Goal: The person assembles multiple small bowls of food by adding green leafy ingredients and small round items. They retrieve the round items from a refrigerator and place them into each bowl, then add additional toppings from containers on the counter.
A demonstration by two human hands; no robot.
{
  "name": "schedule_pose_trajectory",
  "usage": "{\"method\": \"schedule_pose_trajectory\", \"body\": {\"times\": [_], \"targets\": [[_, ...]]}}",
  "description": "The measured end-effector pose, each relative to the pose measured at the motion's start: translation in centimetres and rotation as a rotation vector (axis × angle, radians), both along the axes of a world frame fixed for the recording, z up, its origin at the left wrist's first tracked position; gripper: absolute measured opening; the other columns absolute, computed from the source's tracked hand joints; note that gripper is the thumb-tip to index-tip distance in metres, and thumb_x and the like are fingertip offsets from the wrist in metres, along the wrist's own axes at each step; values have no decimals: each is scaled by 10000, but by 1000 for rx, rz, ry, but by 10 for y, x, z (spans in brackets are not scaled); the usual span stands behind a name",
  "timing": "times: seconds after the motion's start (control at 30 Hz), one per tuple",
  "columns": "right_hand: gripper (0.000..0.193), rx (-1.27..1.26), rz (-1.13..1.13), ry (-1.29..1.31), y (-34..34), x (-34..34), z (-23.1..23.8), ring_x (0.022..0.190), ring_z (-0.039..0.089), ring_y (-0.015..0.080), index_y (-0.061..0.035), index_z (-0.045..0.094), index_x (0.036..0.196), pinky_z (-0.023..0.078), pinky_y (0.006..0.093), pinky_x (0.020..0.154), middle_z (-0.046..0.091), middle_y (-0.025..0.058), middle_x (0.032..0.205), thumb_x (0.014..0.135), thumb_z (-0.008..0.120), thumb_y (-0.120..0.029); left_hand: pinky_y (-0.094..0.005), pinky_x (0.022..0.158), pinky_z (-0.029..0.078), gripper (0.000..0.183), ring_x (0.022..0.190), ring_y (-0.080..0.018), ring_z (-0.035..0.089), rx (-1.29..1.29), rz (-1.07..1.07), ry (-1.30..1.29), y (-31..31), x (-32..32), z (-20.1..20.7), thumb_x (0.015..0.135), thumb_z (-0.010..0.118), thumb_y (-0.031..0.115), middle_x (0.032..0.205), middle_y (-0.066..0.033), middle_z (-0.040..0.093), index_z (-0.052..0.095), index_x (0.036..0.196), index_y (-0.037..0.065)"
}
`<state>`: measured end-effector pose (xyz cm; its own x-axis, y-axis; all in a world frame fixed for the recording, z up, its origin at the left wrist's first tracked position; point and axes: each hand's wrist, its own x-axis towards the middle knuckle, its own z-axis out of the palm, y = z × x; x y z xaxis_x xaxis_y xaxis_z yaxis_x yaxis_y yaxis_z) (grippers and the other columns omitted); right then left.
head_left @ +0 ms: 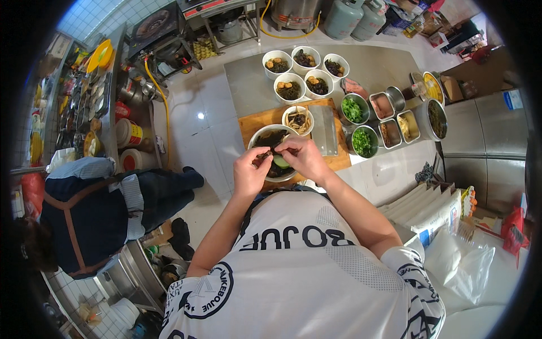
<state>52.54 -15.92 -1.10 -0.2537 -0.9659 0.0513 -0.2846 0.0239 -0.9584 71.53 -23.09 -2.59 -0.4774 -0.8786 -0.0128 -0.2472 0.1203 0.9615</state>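
Observation:
My left hand (251, 170) and my right hand (305, 158) meet over a large white bowl (254, 139). Both are closed in a pinch on a small dark piece of food (271, 152), apparently one piece between them. Dark, leafy-looking food (270, 139) lies in the bowl, with something pale green (280, 162) under my fingers. The bowl sits on a wooden cutting board (247, 125). Just beyond it stands a smaller white bowl (298, 120) of brownish strips. A flat grey metal rectangle (325, 131) lies on the board's right side.
Several white bowls (288, 87) of dark food stand on the steel table (243, 73). To the right are metal containers of chopped greens (362, 141) and other ingredients. A person (84, 214) is at the left, beside crowded shelves. White sacks (435, 212) stand low right.

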Motion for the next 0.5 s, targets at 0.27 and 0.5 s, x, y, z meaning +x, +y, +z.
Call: {"method": "schedule_pose_trajectory", "body": {"times": [0.27,0.5], "targets": [[147,136,-80,162,-1,18,-1,771,761,313,13,785,934,597,417,724,778,169,871,874,807,-120,-499,809,598,326,913,-404,705,-606,-153,-164,-1,-4,2,818,774,-26,969,-174,712,779,1139,34],[94,47,-193,193,0,20,-9,732,728,276,-2,752,862,571,381,686,745,162,829,839,801,-79,-365,705,587,247,792,-257,741,-367,-96,-33,5,-12,-3,893,789,-24,971,-153,762,792,1139,1]]}}
